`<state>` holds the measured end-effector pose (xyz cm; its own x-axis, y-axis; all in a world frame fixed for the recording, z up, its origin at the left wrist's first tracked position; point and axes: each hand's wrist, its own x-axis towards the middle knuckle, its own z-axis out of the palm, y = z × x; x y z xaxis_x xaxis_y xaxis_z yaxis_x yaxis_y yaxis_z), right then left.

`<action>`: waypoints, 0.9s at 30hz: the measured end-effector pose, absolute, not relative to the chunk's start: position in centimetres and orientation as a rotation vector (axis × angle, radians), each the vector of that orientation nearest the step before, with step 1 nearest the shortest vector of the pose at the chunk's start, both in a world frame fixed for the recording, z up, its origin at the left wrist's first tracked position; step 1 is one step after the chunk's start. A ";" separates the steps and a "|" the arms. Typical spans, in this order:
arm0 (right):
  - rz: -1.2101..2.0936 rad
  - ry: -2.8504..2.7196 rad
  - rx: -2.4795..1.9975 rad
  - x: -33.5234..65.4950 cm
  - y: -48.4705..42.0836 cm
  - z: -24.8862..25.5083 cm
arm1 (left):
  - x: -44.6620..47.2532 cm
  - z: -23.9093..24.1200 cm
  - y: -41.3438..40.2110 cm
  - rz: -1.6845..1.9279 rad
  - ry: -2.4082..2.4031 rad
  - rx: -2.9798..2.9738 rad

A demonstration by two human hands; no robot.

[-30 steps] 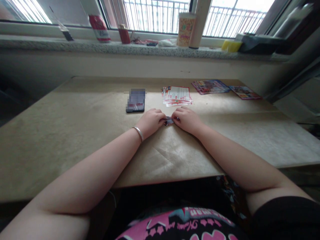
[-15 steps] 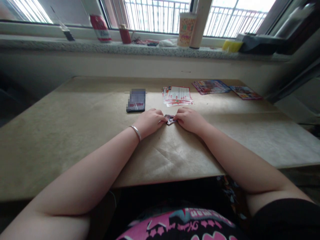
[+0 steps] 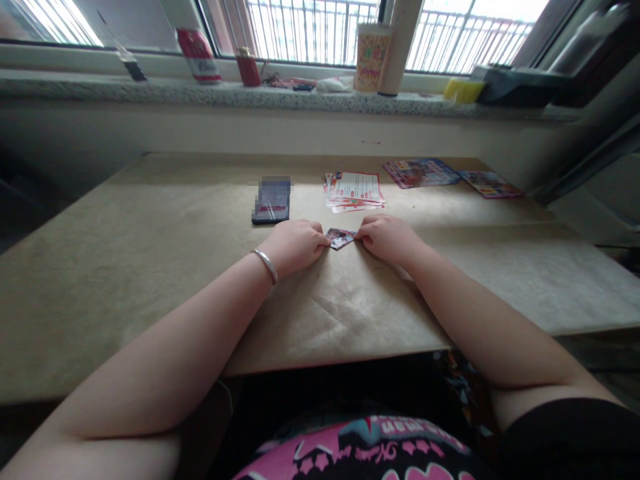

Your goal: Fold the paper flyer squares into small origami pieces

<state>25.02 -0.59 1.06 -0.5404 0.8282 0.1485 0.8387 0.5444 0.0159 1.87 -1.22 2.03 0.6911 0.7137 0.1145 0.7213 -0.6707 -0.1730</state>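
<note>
A small folded piece of printed paper (image 3: pixel 341 239) lies low over the table, stretched between my two hands. My left hand (image 3: pixel 300 245), with a silver bangle at the wrist, pinches its left corner. The right corner is pinched by the fingers of my right hand (image 3: pixel 387 237). Beyond my left hand lies a dark phone (image 3: pixel 273 201), its screen partly blurred out. Just past the folded paper is a loose pile of white and red printed sheets (image 3: pixel 355 190), which neither hand touches.
Colourful printed sheets (image 3: pixel 423 173) lie at the back right of the table (image 3: pixel 125 280), with another small stack (image 3: pixel 491 184) beside them. On the stone windowsill (image 3: pixel 300 100) stand a red can (image 3: pixel 197 57), a red bottle (image 3: pixel 248 69), a patterned paper cup (image 3: pixel 371 59) and a yellow object (image 3: pixel 464 91).
My hands have moved slightly apart, the left to the left and the right to the right. More of the folded paper shows between them. Both still pinch it.
</note>
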 end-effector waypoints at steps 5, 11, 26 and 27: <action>-0.208 -2.589 -1.558 25.7 -0.5 1.4 | 1.6 2.0 -1.0 -0.041 -1.103 -2.745; -0.181 -2.548 -1.650 25.8 -0.4 1.5 | 1.4 1.6 -0.7 -0.109 -1.080 -2.779; 0.119 -2.295 -1.694 25.0 -0.7 0.7 | 1.9 -0.2 0.0 -0.369 -1.022 -2.916; 0.150 -2.298 -1.667 24.7 -0.9 0.6 | 1.9 -0.2 0.0 -0.367 -1.020 -2.922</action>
<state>24.67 -0.91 0.59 -0.2834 0.9424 0.1776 0.9114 0.3223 -0.2559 1.87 0.02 -0.20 0.7582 0.6105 0.2288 0.6164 -0.7856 0.0536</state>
